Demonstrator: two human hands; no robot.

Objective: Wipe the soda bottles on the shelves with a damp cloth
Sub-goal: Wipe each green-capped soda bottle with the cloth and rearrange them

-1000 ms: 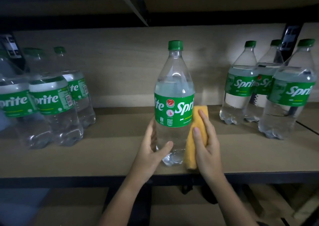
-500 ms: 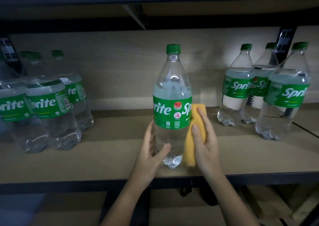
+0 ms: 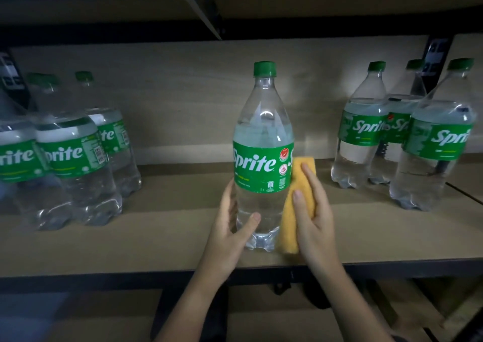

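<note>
One Sprite bottle stands mid-shelf, left hand wrapped round its base, right hand pressing one yellow cloth flat against its side. Three bottles left, three bottles right.

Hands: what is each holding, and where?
Left hand grips the middle bottle low on its body; right hand presses the cloth against its side.
</note>
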